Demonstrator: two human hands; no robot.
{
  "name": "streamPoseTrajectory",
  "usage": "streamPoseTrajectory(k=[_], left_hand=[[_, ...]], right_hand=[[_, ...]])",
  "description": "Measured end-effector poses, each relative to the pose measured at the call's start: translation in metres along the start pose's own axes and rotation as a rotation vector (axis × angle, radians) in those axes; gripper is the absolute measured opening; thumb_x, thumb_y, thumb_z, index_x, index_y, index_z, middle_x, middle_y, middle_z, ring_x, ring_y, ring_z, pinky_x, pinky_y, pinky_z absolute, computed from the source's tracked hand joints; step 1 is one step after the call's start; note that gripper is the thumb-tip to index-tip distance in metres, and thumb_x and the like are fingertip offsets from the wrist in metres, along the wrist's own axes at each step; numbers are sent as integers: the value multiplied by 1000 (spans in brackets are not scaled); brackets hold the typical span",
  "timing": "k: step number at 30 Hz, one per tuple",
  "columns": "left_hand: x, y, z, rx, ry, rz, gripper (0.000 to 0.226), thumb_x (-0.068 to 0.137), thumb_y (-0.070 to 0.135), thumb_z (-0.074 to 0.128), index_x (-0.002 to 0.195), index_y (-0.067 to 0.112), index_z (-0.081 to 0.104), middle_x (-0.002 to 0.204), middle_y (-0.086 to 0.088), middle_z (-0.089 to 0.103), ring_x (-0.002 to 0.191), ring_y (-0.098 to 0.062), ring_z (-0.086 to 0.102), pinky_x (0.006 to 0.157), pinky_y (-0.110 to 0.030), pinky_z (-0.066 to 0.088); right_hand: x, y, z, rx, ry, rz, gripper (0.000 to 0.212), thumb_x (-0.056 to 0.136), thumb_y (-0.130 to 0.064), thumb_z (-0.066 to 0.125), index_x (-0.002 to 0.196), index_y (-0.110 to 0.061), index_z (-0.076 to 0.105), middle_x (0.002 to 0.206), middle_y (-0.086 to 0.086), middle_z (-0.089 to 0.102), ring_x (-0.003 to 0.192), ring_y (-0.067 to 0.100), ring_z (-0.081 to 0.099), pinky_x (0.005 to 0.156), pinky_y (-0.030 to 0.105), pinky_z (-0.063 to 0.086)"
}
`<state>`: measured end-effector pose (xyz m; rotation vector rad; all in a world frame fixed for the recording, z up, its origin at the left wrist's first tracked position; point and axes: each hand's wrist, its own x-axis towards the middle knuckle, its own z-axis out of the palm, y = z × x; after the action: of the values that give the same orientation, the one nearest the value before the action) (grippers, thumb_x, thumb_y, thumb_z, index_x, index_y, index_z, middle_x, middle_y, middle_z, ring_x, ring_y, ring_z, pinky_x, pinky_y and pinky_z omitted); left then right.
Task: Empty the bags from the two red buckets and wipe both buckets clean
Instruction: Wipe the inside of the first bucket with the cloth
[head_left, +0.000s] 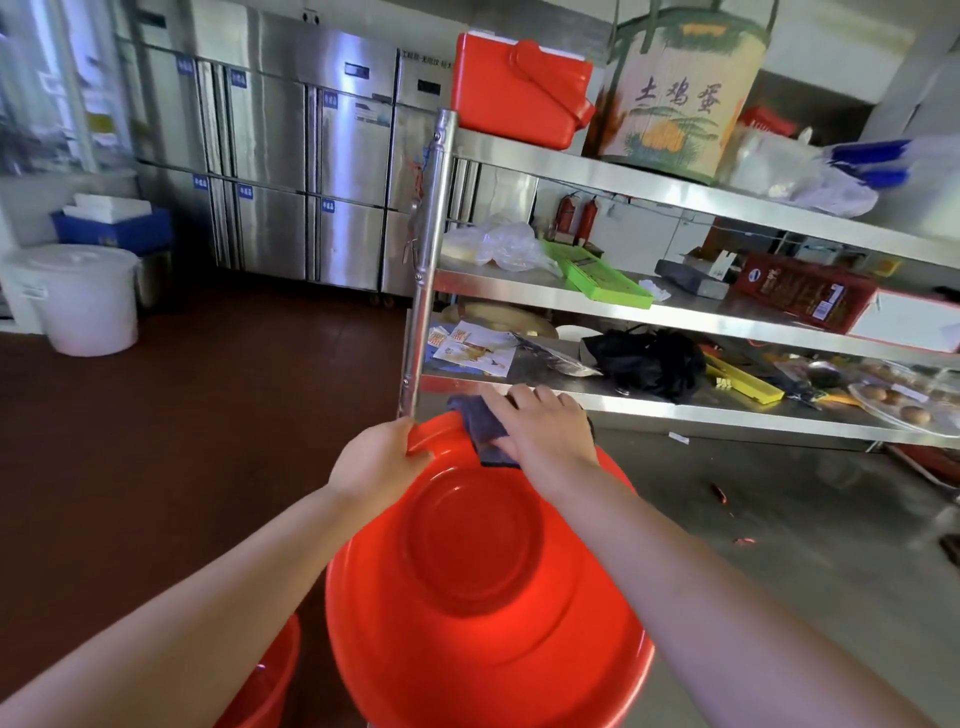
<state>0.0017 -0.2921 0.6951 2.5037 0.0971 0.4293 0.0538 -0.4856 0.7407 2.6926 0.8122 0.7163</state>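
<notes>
A large red bucket (467, 597) is tilted toward me in the lower middle, its empty inside showing. My left hand (379, 462) grips its far-left rim, fingers curled over the edge. My right hand (545, 426) lies on a dark grey-blue cloth (480, 421) and presses it against the far rim, fingers fairly straight. A second red bucket (265, 680) peeks out at the bottom left, mostly hidden behind my left forearm. No bags are visible in either bucket.
A steel shelf rack (571, 301) stands right behind the bucket, cluttered with a black bag (644, 358), a green tray, boxes and a red cooler (519, 88). Steel fridges line the back wall. A white lidded pail (83, 296) stands at the left on the dark red floor.
</notes>
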Motion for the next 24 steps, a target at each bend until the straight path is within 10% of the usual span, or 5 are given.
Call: streamPoseTrajectory(k=[14, 24], left_hand=[[1, -36, -5, -77, 104, -168, 14, 86, 28, 56, 96, 17, 56, 81, 2, 61, 80, -26, 60, 64, -34, 43], [-11, -41, -20, 38, 25, -193, 24, 76, 47, 59, 78, 23, 55, 69, 7, 58, 63, -9, 54, 50, -26, 37]], right_hand=[[-55, 13, 45, -109, 118, 364, 79, 74, -10, 55, 148, -22, 29, 130, 12, 51, 98, 31, 55, 69, 42, 47], [-67, 39, 51, 90, -69, 442, 81, 90, -40, 58, 151, -25, 7, 117, 8, 49, 97, 25, 56, 69, 34, 49]])
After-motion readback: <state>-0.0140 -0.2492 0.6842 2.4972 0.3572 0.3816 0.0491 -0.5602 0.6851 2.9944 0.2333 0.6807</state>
